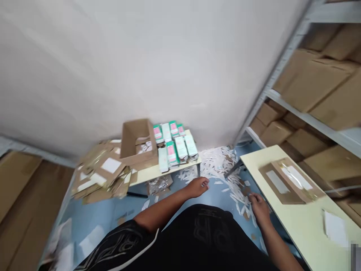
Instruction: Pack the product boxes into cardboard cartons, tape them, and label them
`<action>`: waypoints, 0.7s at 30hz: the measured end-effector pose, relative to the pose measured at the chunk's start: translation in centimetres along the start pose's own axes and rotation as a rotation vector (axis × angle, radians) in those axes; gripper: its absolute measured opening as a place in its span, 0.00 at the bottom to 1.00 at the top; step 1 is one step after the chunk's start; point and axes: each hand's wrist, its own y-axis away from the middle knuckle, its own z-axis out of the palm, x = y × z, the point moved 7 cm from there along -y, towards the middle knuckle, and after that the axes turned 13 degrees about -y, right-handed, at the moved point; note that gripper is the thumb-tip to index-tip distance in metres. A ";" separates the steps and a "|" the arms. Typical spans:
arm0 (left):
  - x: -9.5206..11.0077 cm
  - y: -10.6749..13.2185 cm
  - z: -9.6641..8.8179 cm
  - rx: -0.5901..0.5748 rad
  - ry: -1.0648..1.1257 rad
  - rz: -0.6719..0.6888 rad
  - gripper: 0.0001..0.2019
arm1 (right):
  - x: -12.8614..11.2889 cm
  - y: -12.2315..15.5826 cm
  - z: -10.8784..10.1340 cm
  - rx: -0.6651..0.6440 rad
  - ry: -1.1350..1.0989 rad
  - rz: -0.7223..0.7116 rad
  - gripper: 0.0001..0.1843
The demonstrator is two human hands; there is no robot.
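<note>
My left hand (199,187) hangs over the floor in front of the small table (143,176), its fingers loosely curled, with nothing showing in them. On that table stand several green, white and pink packets (171,152) beside an open cardboard box (141,160) with white pieces inside. Close to the edge of the pale yellow table (310,229), my right hand (258,207) is also half closed, and I see nothing held in it. A taped cardboard box (290,181) with white labels lies on this table, apart from the hand.
Flattened cardboard (101,169) is heaped at the left. White paper strips (216,163) litter the blue floor between the tables. Shelves (307,116) full of cartons rise at the right; a large carton (31,203) stands far left. A white paper (335,227) lies on the right table.
</note>
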 end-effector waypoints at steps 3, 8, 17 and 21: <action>-3.3 4.7 -2.6 0.054 0.039 -0.046 0.17 | -3.0 2.1 5.8 -0.121 -0.006 -0.012 0.33; -7.9 11.0 -5.5 0.136 0.079 -0.117 0.16 | -7.2 5.9 13.2 -0.278 0.003 -0.108 0.32; -12.7 13.4 -6.7 0.280 0.141 -0.241 0.17 | -11.2 4.7 19.0 -0.497 0.116 -0.169 0.31; -13.1 13.1 -8.1 0.328 0.118 -0.294 0.16 | -14.4 2.1 22.1 -0.567 0.075 -0.211 0.30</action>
